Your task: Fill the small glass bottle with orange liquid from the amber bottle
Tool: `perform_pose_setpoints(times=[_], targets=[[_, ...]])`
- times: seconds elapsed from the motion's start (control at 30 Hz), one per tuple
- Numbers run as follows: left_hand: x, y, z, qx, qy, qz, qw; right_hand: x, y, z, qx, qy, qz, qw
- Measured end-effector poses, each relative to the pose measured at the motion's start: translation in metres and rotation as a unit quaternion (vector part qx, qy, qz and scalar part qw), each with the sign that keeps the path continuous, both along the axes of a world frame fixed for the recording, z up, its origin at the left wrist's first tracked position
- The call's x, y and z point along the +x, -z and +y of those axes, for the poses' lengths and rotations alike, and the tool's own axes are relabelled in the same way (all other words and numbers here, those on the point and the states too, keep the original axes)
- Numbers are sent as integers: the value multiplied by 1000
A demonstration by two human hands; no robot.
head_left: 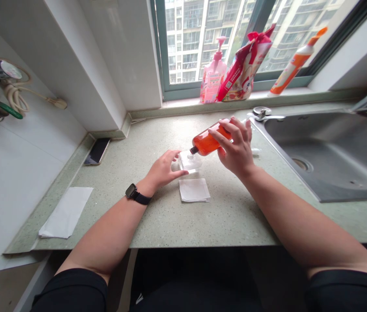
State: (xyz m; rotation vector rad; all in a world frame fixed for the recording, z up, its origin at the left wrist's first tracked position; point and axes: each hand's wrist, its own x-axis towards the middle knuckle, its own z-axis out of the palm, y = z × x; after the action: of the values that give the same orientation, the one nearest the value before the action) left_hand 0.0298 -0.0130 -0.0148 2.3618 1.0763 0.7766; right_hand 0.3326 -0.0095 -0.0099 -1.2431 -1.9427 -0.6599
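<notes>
My right hand (235, 145) is shut around a clear plastic bottle of orange liquid (208, 141), which tilts downward with its dark nozzle over a small clear square container (190, 162). My left hand (162, 169) grips that container from the left side, with the fingers and thumb reaching around it. The container stands on the speckled green countertop (235, 216). Just in front of it lies a folded white paper napkin (194, 190). I cannot tell whether any liquid is flowing.
A stainless steel sink (326, 151) lies to the right of my hands. A smartphone (97, 151) and a white paper towel (66, 212) lie on the left. A pink pump bottle (214, 73), a red pouch (244, 67) and an orange-and-white bottle (294, 65) stand on the windowsill.
</notes>
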Motion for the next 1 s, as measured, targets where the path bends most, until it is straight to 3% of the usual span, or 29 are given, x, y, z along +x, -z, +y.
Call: perform_pose_setpoints(times=[0.7,1.0], targets=[[0,1,1,1,-1,1,1000,0,-2,-1,7,-25,14,1000],[0,0,-1,-3,-2,9,1000,-2,-2,-1,10,1,-1,1000]])
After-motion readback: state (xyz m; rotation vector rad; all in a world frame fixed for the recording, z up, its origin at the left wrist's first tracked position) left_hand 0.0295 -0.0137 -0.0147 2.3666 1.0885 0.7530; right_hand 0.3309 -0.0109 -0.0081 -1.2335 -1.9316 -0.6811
